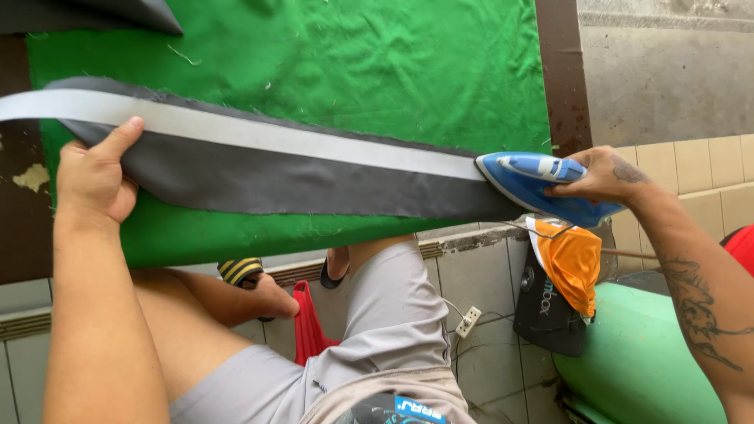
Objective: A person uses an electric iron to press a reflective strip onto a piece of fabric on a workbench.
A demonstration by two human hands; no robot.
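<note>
A long dark grey fabric strip (259, 177) with a light grey band (236, 129) along its upper part lies across a green cloth-covered board (353, 63). My left hand (94, 177) pins the strip's left end, thumb up on the light band. My right hand (605, 177) grips a blue and white iron (534, 180), whose tip rests on the strip's right end near the board's edge.
The board has a brown frame (561, 71) on the right. Below are my knees in grey shorts (385, 314), tiled floor, a power strip (469, 320), a red bag (308, 326), an orange cloth (573, 263) on a black box, and a green cylinder (636, 353).
</note>
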